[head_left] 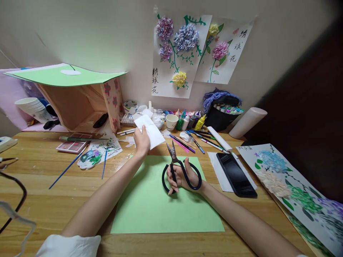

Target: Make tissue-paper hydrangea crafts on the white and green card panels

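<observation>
My left hand (142, 140) is closed on a folded white paper (151, 132), thumb on top, held up toward the back of the table. In my right hand (184, 175) is a pair of scissors (174, 159) with large black loop handles. Fingers pass through the loops, and the blades point up and away, slightly apart. The scissors are above a light green sheet of paper (166, 210) lying flat on the table. A gap separates the blades from the white paper.
Paint bottles (187, 121), a paper cup (171, 122) and scattered pens (184, 142) stand or lie behind. A phone (236, 175) is at right, near flower artwork (292, 192). Paintbrushes (68, 167) and a paint palette (89, 159) lie left, before a box (80, 107).
</observation>
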`<state>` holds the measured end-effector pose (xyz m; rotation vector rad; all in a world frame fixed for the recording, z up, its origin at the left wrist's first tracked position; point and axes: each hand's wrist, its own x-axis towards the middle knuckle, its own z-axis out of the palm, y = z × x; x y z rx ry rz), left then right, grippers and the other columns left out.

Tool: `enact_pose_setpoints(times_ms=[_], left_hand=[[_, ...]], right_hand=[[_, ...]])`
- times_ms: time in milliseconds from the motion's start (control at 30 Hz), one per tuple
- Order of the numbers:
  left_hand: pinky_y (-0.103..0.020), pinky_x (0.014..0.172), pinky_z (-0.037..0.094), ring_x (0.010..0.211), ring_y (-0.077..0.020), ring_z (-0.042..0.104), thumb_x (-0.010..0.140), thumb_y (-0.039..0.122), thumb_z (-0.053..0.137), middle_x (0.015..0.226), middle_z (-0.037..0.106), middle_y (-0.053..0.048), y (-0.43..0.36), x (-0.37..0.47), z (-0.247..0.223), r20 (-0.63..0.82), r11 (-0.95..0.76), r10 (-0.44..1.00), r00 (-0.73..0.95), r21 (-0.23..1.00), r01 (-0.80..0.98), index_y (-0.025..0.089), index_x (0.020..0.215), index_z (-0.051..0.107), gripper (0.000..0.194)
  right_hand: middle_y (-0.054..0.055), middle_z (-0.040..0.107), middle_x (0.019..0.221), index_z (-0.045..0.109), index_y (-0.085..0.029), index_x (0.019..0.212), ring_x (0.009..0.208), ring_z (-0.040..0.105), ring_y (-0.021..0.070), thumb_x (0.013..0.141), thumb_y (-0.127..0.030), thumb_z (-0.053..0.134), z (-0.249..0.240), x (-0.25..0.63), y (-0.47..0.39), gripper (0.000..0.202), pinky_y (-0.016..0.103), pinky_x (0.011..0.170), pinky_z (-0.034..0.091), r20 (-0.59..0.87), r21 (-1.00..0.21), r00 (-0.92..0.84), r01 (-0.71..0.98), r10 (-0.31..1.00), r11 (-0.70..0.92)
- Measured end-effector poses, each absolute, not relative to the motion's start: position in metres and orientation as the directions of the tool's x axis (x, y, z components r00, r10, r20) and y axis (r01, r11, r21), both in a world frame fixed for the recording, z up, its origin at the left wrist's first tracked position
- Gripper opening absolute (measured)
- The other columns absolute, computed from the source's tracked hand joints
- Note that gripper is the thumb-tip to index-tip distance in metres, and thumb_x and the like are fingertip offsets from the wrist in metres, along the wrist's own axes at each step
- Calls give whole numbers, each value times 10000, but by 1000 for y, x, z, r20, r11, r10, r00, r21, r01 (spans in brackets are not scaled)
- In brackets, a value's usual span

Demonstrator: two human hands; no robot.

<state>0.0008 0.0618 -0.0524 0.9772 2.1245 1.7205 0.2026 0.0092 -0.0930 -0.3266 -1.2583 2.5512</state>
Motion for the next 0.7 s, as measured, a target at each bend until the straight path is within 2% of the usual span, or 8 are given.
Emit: enact_pose_setpoints(times_ms=[200, 400, 567, 700], left_hand=[[-306, 721, 413, 816, -211, 568, 879, 358, 404, 862, 611, -85, 58, 6, -51, 261, 65, 618, -742, 923, 378, 186, 783, 470, 207], [-265, 662, 380, 694, -161, 506, 874, 356, 436, 714, 527, -9, 56, 8, -49, 309, -4, 567, -764, 928, 372, 199, 720, 426, 220], [-251, 623, 347, 648, -142, 469, 883, 341, 437, 663, 479, 17, 54, 16, -49, 328, -68, 592, -736, 930, 360, 194, 696, 409, 239], [-246, 610, 329, 641, -138, 459, 885, 347, 438, 660, 475, 19, 53, 23, -54, 340, -100, 621, -706, 928, 359, 191, 710, 417, 235]], right_hand=[[8, 544, 546, 501, -154, 810, 422, 518, 139, 626, -868, 116, -92, 203, 10, 832, 385, 575, 503, -73, -797, -944, -137, 320, -588], [20, 563, 536, 505, -143, 827, 440, 549, 156, 638, -862, 116, -93, 205, 8, 840, 392, 580, 508, -82, -787, -952, -119, 294, -605], [20, 556, 528, 516, -128, 835, 435, 547, 150, 652, -845, 71, -93, 204, 8, 864, 381, 568, 510, -58, -771, -939, -174, 340, -612], [-2, 522, 499, 524, -132, 770, 407, 533, 129, 647, -840, 40, -90, 204, 10, 865, 352, 549, 520, -46, -764, -916, -225, 399, -605]])
